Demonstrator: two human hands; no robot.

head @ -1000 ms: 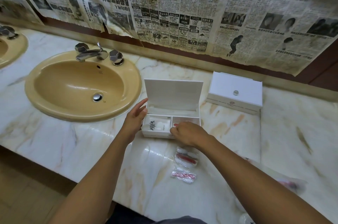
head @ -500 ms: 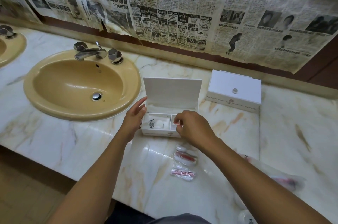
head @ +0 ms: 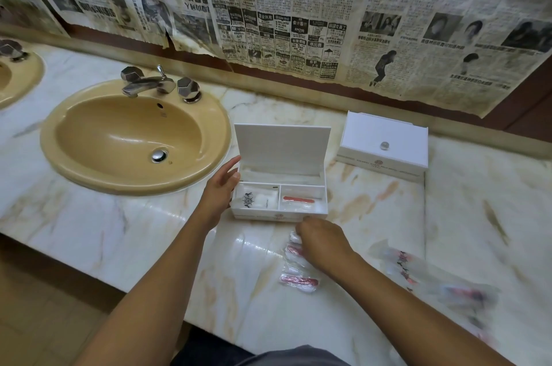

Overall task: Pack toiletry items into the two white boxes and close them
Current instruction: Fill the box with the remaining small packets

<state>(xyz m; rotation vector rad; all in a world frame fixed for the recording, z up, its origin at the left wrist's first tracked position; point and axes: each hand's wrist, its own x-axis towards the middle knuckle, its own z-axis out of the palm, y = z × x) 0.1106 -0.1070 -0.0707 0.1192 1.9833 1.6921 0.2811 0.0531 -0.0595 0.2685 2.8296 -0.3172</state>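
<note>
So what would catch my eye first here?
Probably the old newspapers covering the wall above the marble counter. Next, the yellow sink at left, and the open white box at centre, steadied by the left hand, while the right hand reaches packets in front of it.

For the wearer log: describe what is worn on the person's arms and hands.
Nothing is worn: both forearms are bare, with no sleeve in view. The left hand and right hand have no gloves, and no rings, watch or bracelets show. Most fingers are hidden.

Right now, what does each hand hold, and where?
Left hand steadies the open box at its left side. Right hand reaches a packet; grip hidden.
</note>
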